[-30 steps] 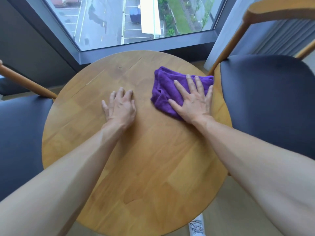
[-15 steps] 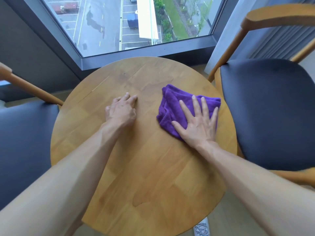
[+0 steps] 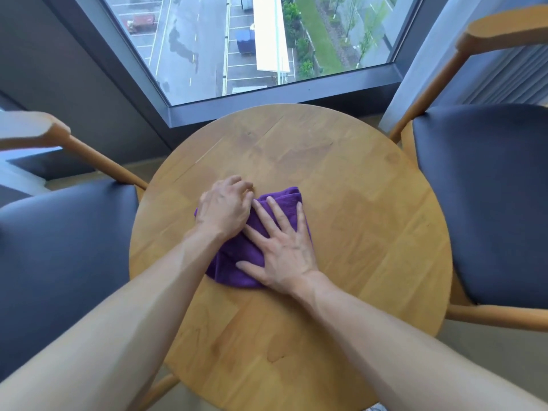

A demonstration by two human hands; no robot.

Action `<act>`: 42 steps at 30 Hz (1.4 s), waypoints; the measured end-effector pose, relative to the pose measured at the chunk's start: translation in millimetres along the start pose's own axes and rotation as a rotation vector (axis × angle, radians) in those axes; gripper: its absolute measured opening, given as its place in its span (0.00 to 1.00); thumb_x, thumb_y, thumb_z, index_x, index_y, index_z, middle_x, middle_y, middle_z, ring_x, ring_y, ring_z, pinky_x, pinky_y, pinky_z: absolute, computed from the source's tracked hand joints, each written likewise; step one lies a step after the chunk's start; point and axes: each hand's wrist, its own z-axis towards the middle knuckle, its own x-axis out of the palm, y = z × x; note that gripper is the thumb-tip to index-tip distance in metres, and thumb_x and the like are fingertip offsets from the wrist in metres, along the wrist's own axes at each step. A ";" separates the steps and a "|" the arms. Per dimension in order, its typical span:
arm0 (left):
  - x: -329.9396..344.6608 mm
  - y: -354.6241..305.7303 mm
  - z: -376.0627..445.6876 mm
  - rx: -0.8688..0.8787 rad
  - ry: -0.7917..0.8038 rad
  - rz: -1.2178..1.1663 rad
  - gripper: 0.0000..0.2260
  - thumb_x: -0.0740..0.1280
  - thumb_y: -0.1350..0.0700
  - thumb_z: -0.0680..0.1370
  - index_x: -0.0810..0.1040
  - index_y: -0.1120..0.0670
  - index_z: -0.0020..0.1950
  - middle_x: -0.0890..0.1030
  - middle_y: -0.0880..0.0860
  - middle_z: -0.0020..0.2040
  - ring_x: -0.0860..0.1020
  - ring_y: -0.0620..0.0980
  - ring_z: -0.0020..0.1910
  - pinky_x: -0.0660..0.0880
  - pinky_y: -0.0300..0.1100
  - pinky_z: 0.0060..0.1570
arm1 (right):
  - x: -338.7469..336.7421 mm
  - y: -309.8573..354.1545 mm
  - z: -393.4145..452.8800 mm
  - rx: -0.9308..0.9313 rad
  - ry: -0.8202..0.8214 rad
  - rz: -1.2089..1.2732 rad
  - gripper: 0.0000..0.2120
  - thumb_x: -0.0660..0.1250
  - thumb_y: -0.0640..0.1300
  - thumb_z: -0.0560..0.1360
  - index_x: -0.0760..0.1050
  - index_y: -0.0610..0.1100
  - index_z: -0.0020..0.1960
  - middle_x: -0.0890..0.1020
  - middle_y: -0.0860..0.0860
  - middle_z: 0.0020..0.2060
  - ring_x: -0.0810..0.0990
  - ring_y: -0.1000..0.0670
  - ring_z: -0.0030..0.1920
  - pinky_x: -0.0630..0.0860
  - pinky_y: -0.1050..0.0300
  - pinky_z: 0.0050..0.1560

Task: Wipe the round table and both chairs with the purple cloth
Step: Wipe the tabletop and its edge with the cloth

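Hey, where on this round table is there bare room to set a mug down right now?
Bare wood lies on the round table to the right of the purple cloth, toward the right chair, and along the far edge by the window. The middle is crowded: the left hand and right hand both lie on the cloth, and the forearms cross the near half.

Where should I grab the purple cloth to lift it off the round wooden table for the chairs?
Probably the far edge of the crumpled purple cloth, a pinch grip from above. The folds bunch up there beyond the right hand, which lies flat on the cloth with fingers spread, so they offer something to pinch. The left hand covers the cloth's left side on the round wooden table.
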 end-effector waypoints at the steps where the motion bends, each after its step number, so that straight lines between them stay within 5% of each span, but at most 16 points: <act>1: 0.7 0.0 -0.5 -0.011 -0.014 0.017 0.15 0.58 0.50 0.83 0.78 0.49 0.66 0.73 0.50 0.71 0.69 0.54 0.71 0.65 0.54 0.69 | -1.7 -8.2 -0.5 -0.010 -0.004 0.001 0.37 0.52 0.72 0.72 0.52 0.62 0.79 0.48 0.50 0.81 0.41 0.45 0.80 0.41 0.28 0.72; 10: 11.2 8.1 -15.0 -0.123 -0.020 0.173 0.18 0.60 0.52 0.81 0.69 0.47 0.72 0.67 0.54 0.73 0.65 0.56 0.72 0.62 0.64 0.70 | -25.6 -152.5 -46.0 0.184 0.004 -0.098 0.36 0.45 0.75 0.73 0.50 0.65 0.78 0.51 0.52 0.81 0.45 0.47 0.80 0.46 0.30 0.74; 15: 31.1 10.5 -42.3 -0.136 -0.037 0.209 0.23 0.58 0.48 0.82 0.60 0.44 0.78 0.58 0.53 0.80 0.56 0.54 0.79 0.52 0.62 0.75 | -31.1 -211.0 -91.1 0.270 -0.005 -0.095 0.35 0.46 0.75 0.74 0.49 0.65 0.78 0.52 0.53 0.80 0.47 0.47 0.80 0.48 0.31 0.75; 21: 48.5 -4.5 -69.7 -0.240 -0.054 0.150 0.24 0.56 0.46 0.83 0.56 0.43 0.79 0.54 0.52 0.81 0.52 0.53 0.80 0.51 0.64 0.75 | -25.9 -178.9 -116.7 0.323 -0.012 -0.056 0.36 0.49 0.74 0.73 0.49 0.64 0.79 0.48 0.52 0.81 0.43 0.46 0.80 0.46 0.30 0.75; 28: 45.9 -31.6 -77.8 -0.284 -0.066 0.130 0.22 0.64 0.54 0.79 0.69 0.48 0.74 0.64 0.55 0.76 0.61 0.56 0.75 0.63 0.64 0.68 | -11.6 -104.5 -135.6 0.017 -0.004 -0.014 0.36 0.52 0.72 0.73 0.54 0.63 0.78 0.51 0.50 0.81 0.44 0.44 0.80 0.48 0.28 0.73; 35: 56.0 -68.3 -102.5 -0.321 -0.045 0.089 0.19 0.62 0.52 0.80 0.71 0.49 0.72 0.67 0.54 0.73 0.64 0.56 0.72 0.67 0.61 0.65 | -19.4 -140.7 -135.1 -0.060 0.045 -0.058 0.35 0.48 0.73 0.74 0.50 0.64 0.79 0.48 0.51 0.81 0.41 0.46 0.80 0.45 0.29 0.73; 42: 68.4 -97.9 -126.7 -0.313 -0.010 0.089 0.17 0.54 0.51 0.83 0.68 0.49 0.71 0.64 0.55 0.73 0.61 0.55 0.74 0.65 0.61 0.66 | -25.9 -206.9 -148.5 0.073 0.016 -0.081 0.35 0.45 0.74 0.74 0.49 0.64 0.79 0.49 0.53 0.81 0.43 0.47 0.80 0.45 0.33 0.76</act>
